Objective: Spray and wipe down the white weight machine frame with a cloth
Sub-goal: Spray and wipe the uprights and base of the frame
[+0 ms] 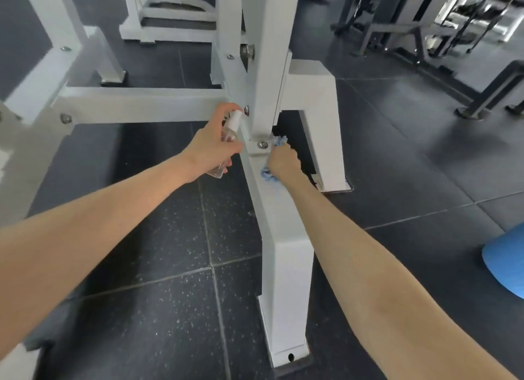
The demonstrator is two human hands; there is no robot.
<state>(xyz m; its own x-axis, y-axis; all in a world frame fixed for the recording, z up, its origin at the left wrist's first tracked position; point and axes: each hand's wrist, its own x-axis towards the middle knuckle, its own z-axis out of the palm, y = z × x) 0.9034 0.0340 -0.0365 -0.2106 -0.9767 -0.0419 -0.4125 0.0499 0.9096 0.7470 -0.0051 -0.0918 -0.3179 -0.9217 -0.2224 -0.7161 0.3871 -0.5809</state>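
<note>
Down near the floor, the white painted steel weight machine frame [286,260] fills the middle of the view. A long box-section base beam runs from the near edge up to an upright post, and a cross beam branches off to the left.

The left hand [211,145] is wrapped around a clear plastic spray bottle with a white nozzle [230,127]. It holds the bottle tilted, just left of the joint where the post meets the base beam. The nozzle end points up and toward the post, and the bottle's base pokes out below the palm.

The right hand [283,161] is closed around a crumpled light-blue cloth [279,141] and presses it against the base beam, right beside the post's foot plate. Tufts of cloth show past the fingers at the far side and below the wrist at the near side. A silver bolt head [262,144] on the foot plate sits just left of the cloth, between the two hands. The hands are close together but not touching.

The frame stands on a dark speckled rubber tile floor [158,209]. A rounded bright blue object [507,266] is cut off at the right edge. Grey metal gym machines [425,25] stand at the far right, blurred.
</note>
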